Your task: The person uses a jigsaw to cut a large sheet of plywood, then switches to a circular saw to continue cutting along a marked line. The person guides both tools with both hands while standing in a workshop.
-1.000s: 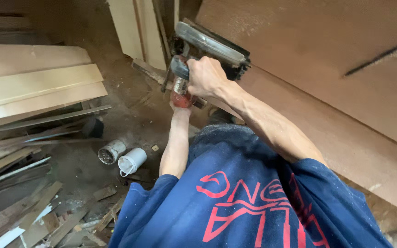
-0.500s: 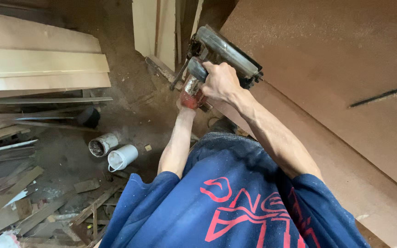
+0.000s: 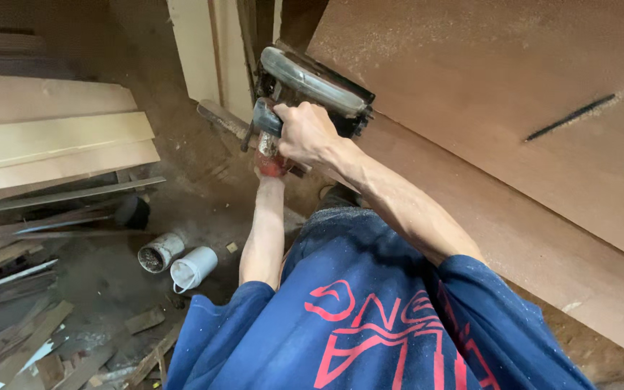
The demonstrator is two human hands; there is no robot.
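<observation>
Circular saw has risen, right hand fingers wrapping its handle.

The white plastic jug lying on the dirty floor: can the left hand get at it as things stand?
Probably not at once. The left hand is closed around the power saw, held up with the right hand. The white plastic jug lies lower, beside a grey pipe piece, with nothing covering it.

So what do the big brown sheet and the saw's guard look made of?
Brown sheet: likely hardboard or plywood, matte, dusted with sawdust, a thin dark slot cut in it. Saw guard: seemingly bare metal, dull grey, worn and scuffed.
</observation>
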